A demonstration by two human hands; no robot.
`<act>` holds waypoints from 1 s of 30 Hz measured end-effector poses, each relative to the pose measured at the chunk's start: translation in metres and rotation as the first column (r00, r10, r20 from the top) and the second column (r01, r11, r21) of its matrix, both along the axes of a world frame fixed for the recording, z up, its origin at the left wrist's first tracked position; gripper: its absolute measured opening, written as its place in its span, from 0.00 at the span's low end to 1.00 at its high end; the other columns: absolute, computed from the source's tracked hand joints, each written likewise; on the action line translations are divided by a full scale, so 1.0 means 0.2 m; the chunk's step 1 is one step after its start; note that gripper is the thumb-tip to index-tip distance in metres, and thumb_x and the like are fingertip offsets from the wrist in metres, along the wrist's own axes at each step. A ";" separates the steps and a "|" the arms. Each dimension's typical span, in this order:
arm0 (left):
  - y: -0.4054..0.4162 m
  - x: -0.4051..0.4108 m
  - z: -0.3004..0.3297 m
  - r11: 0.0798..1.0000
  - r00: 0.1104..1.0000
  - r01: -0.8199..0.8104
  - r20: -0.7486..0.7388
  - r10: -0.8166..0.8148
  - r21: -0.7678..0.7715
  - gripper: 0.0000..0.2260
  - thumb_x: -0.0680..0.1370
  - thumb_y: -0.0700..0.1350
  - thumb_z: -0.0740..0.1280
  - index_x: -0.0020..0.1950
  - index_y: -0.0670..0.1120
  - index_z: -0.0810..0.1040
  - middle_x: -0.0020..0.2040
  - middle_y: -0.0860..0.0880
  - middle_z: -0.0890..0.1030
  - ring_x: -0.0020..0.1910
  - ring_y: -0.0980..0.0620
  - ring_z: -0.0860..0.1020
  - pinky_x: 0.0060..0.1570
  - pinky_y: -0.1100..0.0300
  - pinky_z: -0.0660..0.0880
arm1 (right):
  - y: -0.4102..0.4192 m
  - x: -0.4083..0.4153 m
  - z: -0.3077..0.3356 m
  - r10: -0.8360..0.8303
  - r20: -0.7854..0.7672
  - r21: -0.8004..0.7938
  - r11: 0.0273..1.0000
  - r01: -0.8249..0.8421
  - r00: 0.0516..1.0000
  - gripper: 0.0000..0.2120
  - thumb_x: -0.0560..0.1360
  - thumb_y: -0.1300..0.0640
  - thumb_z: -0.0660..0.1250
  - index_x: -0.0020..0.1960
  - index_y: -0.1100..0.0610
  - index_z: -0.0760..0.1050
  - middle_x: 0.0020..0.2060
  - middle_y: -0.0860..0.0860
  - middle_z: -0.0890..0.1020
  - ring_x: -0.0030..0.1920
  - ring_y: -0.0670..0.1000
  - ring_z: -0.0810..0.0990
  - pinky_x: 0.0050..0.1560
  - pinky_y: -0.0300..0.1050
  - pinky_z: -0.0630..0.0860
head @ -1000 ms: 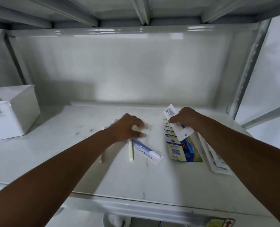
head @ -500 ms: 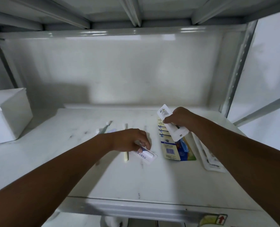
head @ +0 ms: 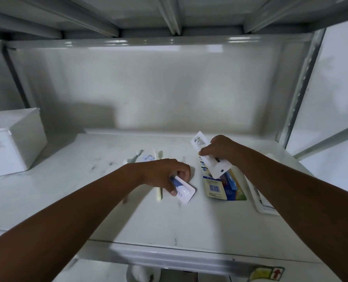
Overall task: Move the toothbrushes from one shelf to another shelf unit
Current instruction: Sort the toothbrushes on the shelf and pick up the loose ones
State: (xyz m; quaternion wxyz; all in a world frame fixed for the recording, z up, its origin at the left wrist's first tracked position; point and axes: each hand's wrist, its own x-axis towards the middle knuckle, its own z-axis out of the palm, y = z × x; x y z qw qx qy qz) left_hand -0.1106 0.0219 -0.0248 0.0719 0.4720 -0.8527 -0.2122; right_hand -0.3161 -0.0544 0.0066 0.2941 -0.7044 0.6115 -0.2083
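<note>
On the white metal shelf (head: 128,224) my left hand (head: 163,174) grips one end of a small white-and-blue toothbrush pack (head: 184,191), which rests on or just above the surface. My right hand (head: 220,149) holds a long white toothbrush pack (head: 205,155) tilted above the shelf. Under that pack lies a blue, yellow and green carded toothbrush pack (head: 220,189). A loose pale-yellow toothbrush (head: 159,194) lies beneath my left hand. More loose brushes (head: 137,155) lie behind my left wrist. A flat white pack (head: 264,202) lies under my right forearm.
A white lidded box (head: 12,143) stands at the shelf's left end. The shelf's back panel (head: 159,88) and the underside of the upper shelf (head: 169,17) enclose the space. A metal upright (head: 299,88) stands at the right. The front lip carries a yellow and red sticker (head: 266,273).
My left hand slid back from the loose brushes toward me and closed on the white-and-blue pack. My right hand kept its hold on the long white pack.
</note>
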 end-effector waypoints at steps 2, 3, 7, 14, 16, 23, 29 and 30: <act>0.01 -0.01 0.01 0.999 1.000 0.002 -0.020 -0.003 -0.044 0.17 0.66 0.32 0.73 0.52 0.42 0.76 0.50 0.47 0.79 0.48 0.51 0.75 0.43 0.63 0.70 | 0.01 0.00 0.00 0.014 -0.003 0.002 1.000 -0.014 1.000 0.13 0.70 0.52 0.74 0.40 0.58 0.73 0.32 0.51 0.75 0.31 0.49 0.74 0.30 0.40 0.66; 0.01 -0.01 0.01 0.998 0.999 0.006 -0.035 -0.008 -0.057 0.16 0.66 0.32 0.72 0.51 0.43 0.77 0.49 0.47 0.80 0.48 0.50 0.76 0.44 0.61 0.72 | 0.01 0.00 0.00 0.017 -0.007 0.005 1.000 -0.017 1.000 0.13 0.70 0.52 0.74 0.41 0.59 0.73 0.32 0.52 0.75 0.31 0.49 0.74 0.30 0.40 0.66; 0.02 0.00 0.01 0.981 0.999 0.025 -0.021 -0.029 -0.193 0.16 0.67 0.30 0.69 0.51 0.44 0.82 0.48 0.49 0.83 0.49 0.50 0.78 0.48 0.57 0.75 | 0.02 0.00 -0.01 0.014 -0.034 0.032 0.999 -0.013 0.999 0.14 0.70 0.51 0.74 0.42 0.59 0.72 0.32 0.52 0.74 0.30 0.50 0.73 0.30 0.40 0.65; 0.01 -0.02 0.02 0.878 0.989 0.021 -0.121 -0.089 -0.479 0.11 0.67 0.33 0.70 0.43 0.47 0.84 0.41 0.56 0.83 0.45 0.52 0.75 0.45 0.59 0.73 | 0.03 -0.02 -0.03 0.001 -0.042 0.041 0.999 0.000 0.999 0.16 0.71 0.49 0.73 0.47 0.61 0.74 0.33 0.52 0.75 0.31 0.50 0.74 0.31 0.41 0.66; 0.00 -0.03 0.01 0.836 0.983 0.022 -0.139 -0.117 -0.548 0.12 0.67 0.32 0.71 0.41 0.48 0.83 0.40 0.57 0.82 0.44 0.54 0.73 0.44 0.58 0.73 | 0.04 -0.04 -0.02 -0.008 -0.033 0.039 0.999 0.010 0.999 0.16 0.71 0.49 0.73 0.47 0.61 0.74 0.33 0.52 0.75 0.31 0.50 0.73 0.32 0.40 0.66; -0.04 -0.13 0.04 0.673 0.956 -0.058 -0.236 -0.177 -0.737 0.09 0.69 0.31 0.73 0.40 0.44 0.81 0.40 0.53 0.81 0.43 0.52 0.72 0.43 0.58 0.71 | 0.05 -0.19 0.04 -0.110 0.114 0.063 0.993 0.103 0.987 0.16 0.72 0.51 0.73 0.49 0.62 0.75 0.33 0.54 0.77 0.31 0.51 0.76 0.31 0.40 0.68; -0.06 -0.32 0.07 0.649 0.951 -0.055 -0.239 -0.198 -0.759 0.08 0.70 0.31 0.72 0.42 0.43 0.78 0.40 0.51 0.78 0.42 0.51 0.71 0.40 0.60 0.69 | 0.08 -0.37 0.06 -0.181 0.198 0.044 0.983 0.176 0.963 0.16 0.72 0.51 0.74 0.50 0.63 0.78 0.36 0.56 0.79 0.30 0.51 0.76 0.30 0.39 0.68; -0.06 -0.35 0.07 0.647 0.951 -0.037 -0.226 -0.210 -0.761 0.09 0.69 0.30 0.71 0.42 0.43 0.78 0.40 0.50 0.78 0.43 0.51 0.71 0.40 0.60 0.69 | 0.09 -0.39 0.07 -0.198 0.212 0.042 0.980 0.193 0.957 0.14 0.72 0.52 0.74 0.46 0.63 0.77 0.33 0.55 0.78 0.28 0.50 0.74 0.27 0.38 0.67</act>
